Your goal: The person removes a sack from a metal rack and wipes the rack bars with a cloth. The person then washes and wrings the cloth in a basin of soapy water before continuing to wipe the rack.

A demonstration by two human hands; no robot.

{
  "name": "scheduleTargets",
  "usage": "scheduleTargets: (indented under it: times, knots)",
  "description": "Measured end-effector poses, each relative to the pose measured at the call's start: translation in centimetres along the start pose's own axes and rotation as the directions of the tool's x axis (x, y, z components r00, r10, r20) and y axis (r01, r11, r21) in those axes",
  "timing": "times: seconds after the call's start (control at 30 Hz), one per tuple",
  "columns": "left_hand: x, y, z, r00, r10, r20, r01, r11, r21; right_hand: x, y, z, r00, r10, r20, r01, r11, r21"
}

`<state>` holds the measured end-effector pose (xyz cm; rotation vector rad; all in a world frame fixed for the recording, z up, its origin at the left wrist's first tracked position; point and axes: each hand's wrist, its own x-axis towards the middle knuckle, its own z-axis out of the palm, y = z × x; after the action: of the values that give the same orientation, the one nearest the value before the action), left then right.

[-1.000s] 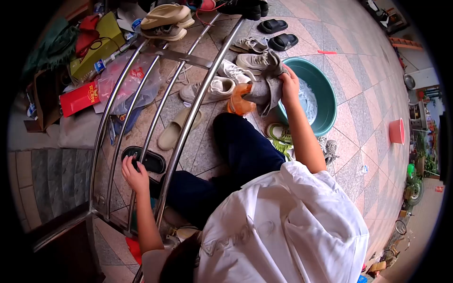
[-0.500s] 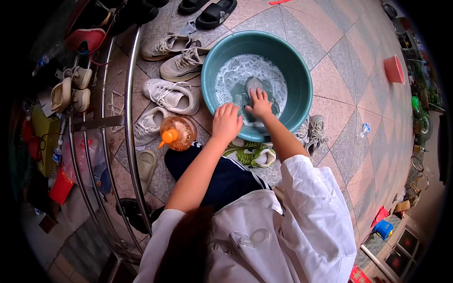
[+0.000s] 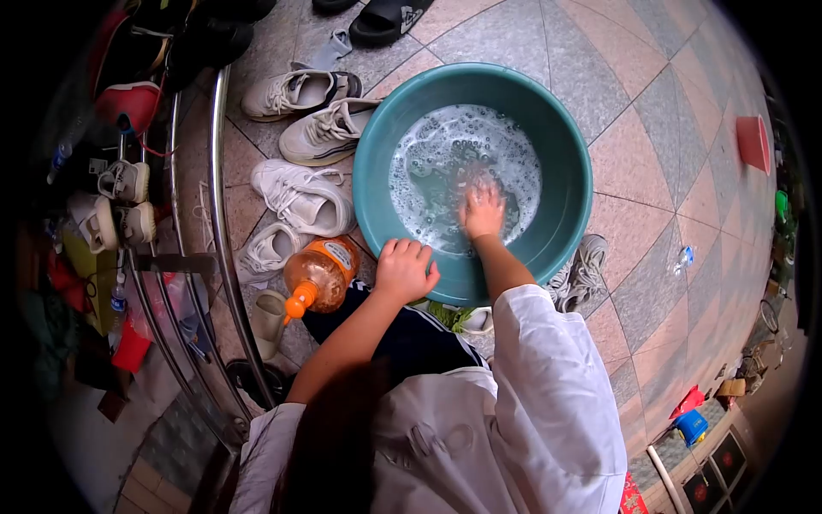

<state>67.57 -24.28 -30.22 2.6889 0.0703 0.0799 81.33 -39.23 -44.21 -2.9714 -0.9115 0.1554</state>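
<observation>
A large green basin [image 3: 572, 223] holds foamy soapy water [image 3: 424, 193]. My left hand [image 3: 406, 270] grips its near-left rim, fingers bent over the edge. My right hand [image 3: 482, 210] reaches into the water, fingers somewhat apart and their tips blurred under the surface. Whatever lies beneath those fingers cannot be made out through the suds. Beside my left forearm, an orange-capped bottle of amber liquid [image 3: 321, 272] leans slightly.
White sneakers [image 3: 304, 197] and beige sneakers [image 3: 330, 133] line the basin's left side. Grey shoes [image 3: 586, 270] and green shoes [image 3: 454, 317] sit close to its near side. A metal rack [image 3: 224, 214] runs along the left. A red bucket [image 3: 753, 144] stands far right on the tiles.
My right hand has sunk deeper into the water, and the grey lump seen under it before is hidden. My left hand stays at the rim. The view has shifted slightly.
</observation>
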Motion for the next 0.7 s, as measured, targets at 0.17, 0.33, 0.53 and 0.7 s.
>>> scheduleTargets:
  times: [0.17,0.33,0.53,0.7]
  knots:
    - [0.0,-0.1,0.3,0.998,0.034,-0.06,-0.033,0.999,0.01,0.4,0.8,2.4,0.995,0.011,-0.103,0.003,0.991,0.131]
    - [-0.3,0.0,0.4,0.99,0.036,-0.134,-0.028,0.998,0.057,0.4,0.3,1.5,0.978,-0.047,-0.203,0.067,0.993,0.096]
    - [-0.9,0.2,0.5,0.996,-0.012,-0.083,0.015,1.0,0.025,0.0,0.1,-2.3,0.99,0.091,-0.105,-0.017,0.83,0.557]
    - [-0.8,0.1,0.7,0.991,-0.01,-0.133,0.015,0.999,0.032,-1.4,0.3,-9.8,0.993,-0.087,-0.077,0.11,0.921,0.374]
